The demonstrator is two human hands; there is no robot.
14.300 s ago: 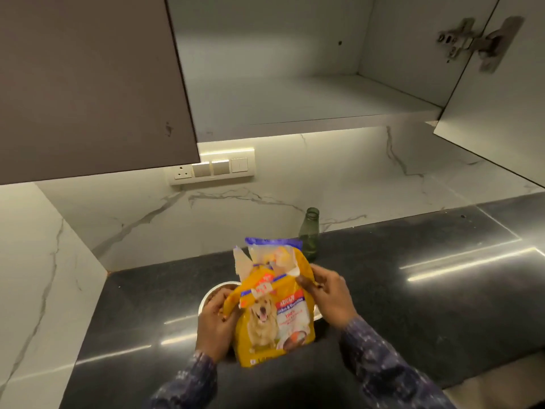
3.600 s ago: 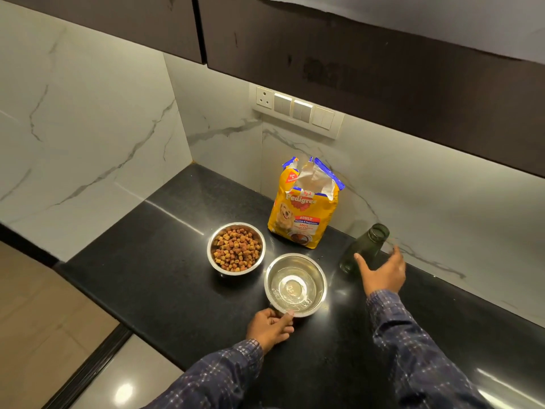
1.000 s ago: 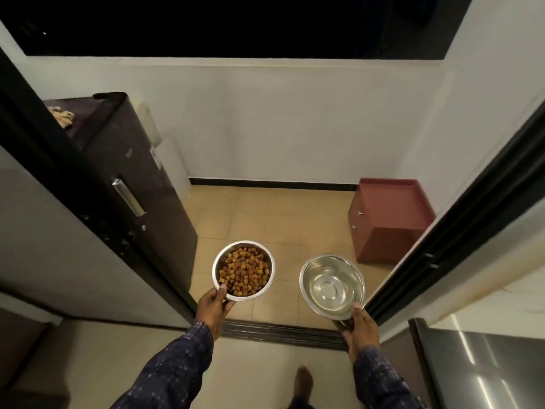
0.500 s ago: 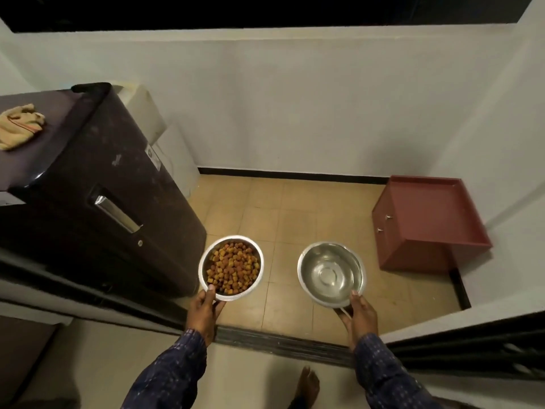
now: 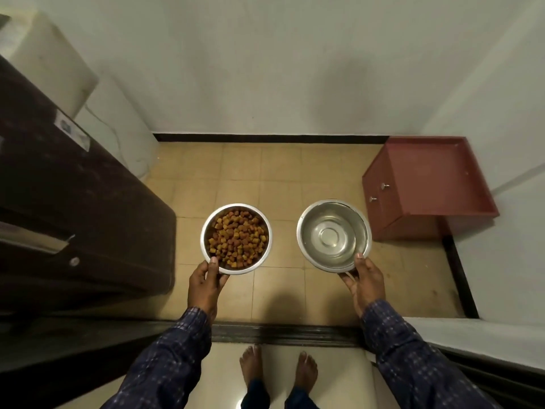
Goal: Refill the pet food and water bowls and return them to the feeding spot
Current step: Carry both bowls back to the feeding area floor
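Here, two steel bowls are held above the tiled floor [image 5: 280, 178]: the left hand [image 5: 206, 283] grips the kibble bowl [image 5: 235, 239] by its near rim, the right hand [image 5: 364, 280] grips the water bowl [image 5: 333, 235]. Two bare feet [image 5: 278, 364] stand behind the threshold.

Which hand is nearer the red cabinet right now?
Right. The right hand, holding the water bowl, is just left of the red cabinet; the left hand, with the food bowl, is farther left.

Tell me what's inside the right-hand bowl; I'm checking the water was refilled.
The bowl in the right hand shows shallow clear water over its bare steel bottom. Nothing else is inside.
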